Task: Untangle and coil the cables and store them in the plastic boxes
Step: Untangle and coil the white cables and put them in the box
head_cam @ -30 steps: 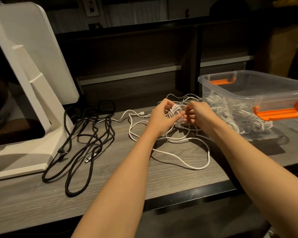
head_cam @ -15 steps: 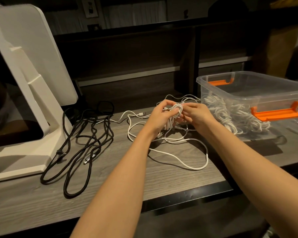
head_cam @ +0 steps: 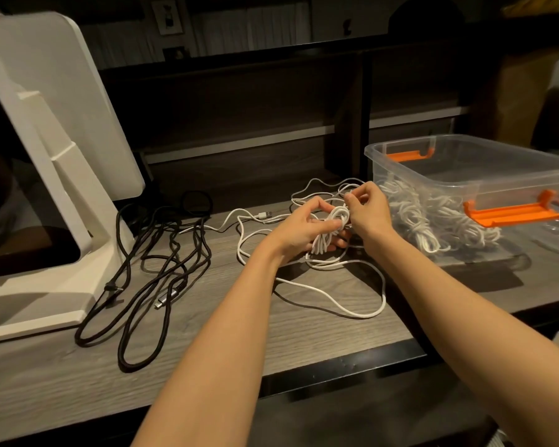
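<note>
Head view: white cable bundle [head_cam: 328, 232], tightly looped, knotted.

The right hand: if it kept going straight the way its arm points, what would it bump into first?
Probably the white cable bundle that the right hand already touches; depth is unclear.

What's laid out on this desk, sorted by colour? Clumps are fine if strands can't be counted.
White cable clumps: 3: bundle in both hands, loose cable, coils in the box
Black cable tangle: 1
Clear box with orange latches: 1
White stand: 1
Total: 6
</note>
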### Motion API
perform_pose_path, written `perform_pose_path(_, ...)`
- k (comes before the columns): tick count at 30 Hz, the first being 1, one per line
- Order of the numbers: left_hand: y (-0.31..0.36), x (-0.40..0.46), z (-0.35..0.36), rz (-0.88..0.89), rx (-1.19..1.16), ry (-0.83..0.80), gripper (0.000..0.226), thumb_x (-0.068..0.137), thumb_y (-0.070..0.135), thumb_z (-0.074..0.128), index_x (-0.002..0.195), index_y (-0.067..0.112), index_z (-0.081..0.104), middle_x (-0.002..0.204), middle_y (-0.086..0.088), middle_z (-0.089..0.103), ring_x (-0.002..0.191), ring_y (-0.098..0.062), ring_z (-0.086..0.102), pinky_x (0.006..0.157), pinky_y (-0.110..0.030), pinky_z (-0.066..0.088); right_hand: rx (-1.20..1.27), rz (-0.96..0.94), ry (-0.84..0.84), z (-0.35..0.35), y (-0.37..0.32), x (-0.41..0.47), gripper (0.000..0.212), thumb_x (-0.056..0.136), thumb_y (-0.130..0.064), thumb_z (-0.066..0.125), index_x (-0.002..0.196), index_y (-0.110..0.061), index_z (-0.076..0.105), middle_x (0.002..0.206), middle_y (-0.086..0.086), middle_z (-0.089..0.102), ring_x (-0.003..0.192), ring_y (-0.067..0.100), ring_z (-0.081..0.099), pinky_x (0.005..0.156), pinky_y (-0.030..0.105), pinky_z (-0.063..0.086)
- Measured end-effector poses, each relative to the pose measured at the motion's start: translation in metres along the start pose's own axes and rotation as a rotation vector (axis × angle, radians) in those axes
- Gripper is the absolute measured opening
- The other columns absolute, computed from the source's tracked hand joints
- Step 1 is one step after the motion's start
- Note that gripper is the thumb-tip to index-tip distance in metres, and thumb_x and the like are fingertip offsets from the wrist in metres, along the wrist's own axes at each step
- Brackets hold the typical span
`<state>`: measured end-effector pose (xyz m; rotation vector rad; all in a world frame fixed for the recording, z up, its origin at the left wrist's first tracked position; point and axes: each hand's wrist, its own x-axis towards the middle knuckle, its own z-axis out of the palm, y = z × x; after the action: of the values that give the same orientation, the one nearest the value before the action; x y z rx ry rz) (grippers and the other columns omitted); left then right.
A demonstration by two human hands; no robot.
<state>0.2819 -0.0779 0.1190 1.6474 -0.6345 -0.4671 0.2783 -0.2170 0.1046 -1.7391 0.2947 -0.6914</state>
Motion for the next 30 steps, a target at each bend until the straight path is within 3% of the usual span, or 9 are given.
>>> perform_pose_path(4, -0.004, -0.001, -0.001, 0.003, -0.060, 0.057, 0.016, 0.096, 0.015, 0.058, 0.111, 0.019, 0.056, 0.104, -0.007, 0.066, 0.085, -0.017, 0.068, 0.079, -0.028, 0.057, 0.080, -0.002, -0.023, -0.002, 0.001, -0.001, 0.017, 0.096, -0.018, 0.052, 0.082, -0.024, 0.048, 0.087, 0.001, 0.056, 0.089, 0.022, 0.059, 0.080, 0.038, 0.052)
perform_pose_path(7, -0.005, -0.001, -0.003, 0.022, -0.131, 0.123, 0.022, 0.096, 0.012, 0.057, 0.117, 0.014, 0.061, 0.105, -0.005, 0.063, 0.085, -0.015, 0.064, 0.073, -0.023, 0.056, 0.183, 0.014, -0.037, -0.005, -0.003, -0.002, 0.001, 0.097, -0.017, 0.051, 0.096, -0.017, 0.051, 0.096, 0.007, 0.058, 0.089, 0.020, 0.060, 0.071, 0.027, 0.052)
perform_pose_path(11, -0.007, 0.001, -0.005, 0.056, -0.130, 0.293, 0.021, 0.094, 0.013, 0.060, 0.113, 0.004, 0.063, 0.098, -0.006, 0.065, 0.080, -0.013, 0.065, 0.067, -0.022, 0.054, 0.247, 0.002, -0.173, -0.005, -0.006, -0.008, 0.014, 0.096, -0.017, 0.054, 0.107, -0.010, 0.047, 0.087, 0.003, 0.057, 0.074, 0.013, 0.060, 0.062, 0.022, 0.052)
perform_pose_path(15, -0.006, -0.001, -0.003, 0.072, -0.085, 0.449, 0.006, 0.093, 0.019, 0.063, 0.097, 0.015, 0.066, 0.099, -0.006, 0.068, 0.081, -0.013, 0.068, 0.066, -0.023, 0.056, 0.117, -0.121, -0.244, -0.007, -0.005, -0.013, 0.032, 0.086, -0.018, 0.069, 0.106, -0.012, 0.046, 0.090, 0.004, 0.061, 0.075, 0.011, 0.065, 0.060, 0.017, 0.054)
perform_pose_path(18, -0.002, -0.003, 0.002, 0.037, -0.042, 0.496, 0.008, 0.092, 0.023, 0.065, 0.098, 0.017, 0.066, 0.098, -0.003, 0.067, 0.083, -0.013, 0.067, 0.074, -0.030, 0.057, 0.048, -0.117, -0.187, -0.008, -0.007, -0.012, 0.032, 0.083, -0.020, 0.073, 0.103, -0.013, 0.048, 0.098, 0.011, 0.063, 0.085, 0.021, 0.067, 0.071, 0.032, 0.058)
perform_pose_path(21, 0.007, -0.007, 0.004, 0.038, 0.035, 0.520, 0.016, 0.091, 0.026, 0.067, 0.103, 0.016, 0.068, 0.095, 0.002, 0.067, 0.088, -0.013, 0.064, 0.068, -0.024, 0.052, 0.000, -0.096, -0.184, -0.010, -0.013, -0.016, 0.027, 0.085, -0.023, 0.071, 0.099, -0.012, 0.051, 0.096, 0.014, 0.066, 0.081, 0.025, 0.068, 0.075, 0.041, 0.058)
perform_pose_path(26, 0.032, -0.017, 0.009, 0.061, 0.118, 0.515, 0.009, 0.092, 0.028, 0.065, 0.097, 0.021, 0.069, 0.091, 0.005, 0.066, 0.078, -0.009, 0.059, 0.063, -0.022, 0.044, -0.089, -0.024, -0.254, -0.017, -0.046, -0.021, 0.019, 0.094, -0.016, 0.058, 0.110, -0.006, 0.057, 0.094, 0.016, 0.067, 0.076, 0.023, 0.066, 0.067, 0.033, 0.057)
perform_pose_path(30, 0.058, -0.022, 0.017, 0.120, 0.129, 0.539, 0.013, 0.093, 0.030, 0.063, 0.099, 0.020, 0.069, 0.089, 0.006, 0.065, 0.077, -0.009, 0.058, 0.056, -0.017, 0.043, -0.255, -0.085, -0.216, -0.031, -0.083, -0.022, 0.010, 0.095, -0.012, 0.053, 0.101, -0.007, 0.059, 0.080, 0.010, 0.065, 0.063, 0.020, 0.065, 0.058, 0.028, 0.054)
